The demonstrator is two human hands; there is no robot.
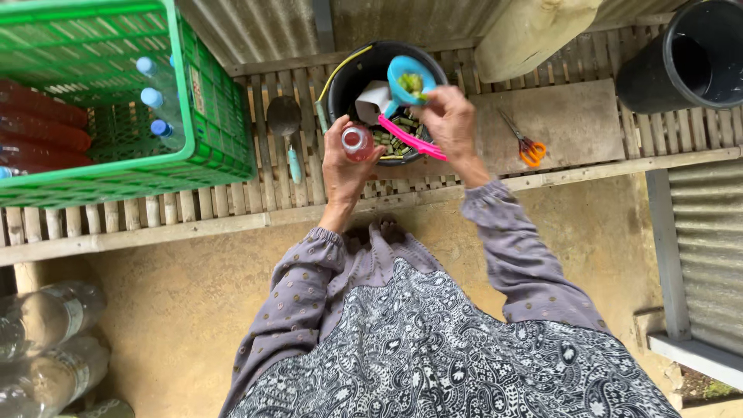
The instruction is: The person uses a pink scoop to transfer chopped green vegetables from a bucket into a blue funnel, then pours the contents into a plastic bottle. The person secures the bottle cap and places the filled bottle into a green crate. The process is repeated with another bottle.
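Left hand (344,166): clenched round a small clear bottle (357,142), mouth up, just below the black bucket (352,73) at upper centre.
Right hand (449,120): grasping a blue funnel (409,81) with green bits in it, above the bucket.
Doing it well: bring the spout over the bottle mouth (they stand apart now), bottle upright.
Nearby: pink strip (410,138) across the rim; orange scissors (528,147) on the slatted surface (232,205).

Both hands raised forward, left hand (344,159) closed in a grip, right hand (449,116) pinching, sleeved arms bent
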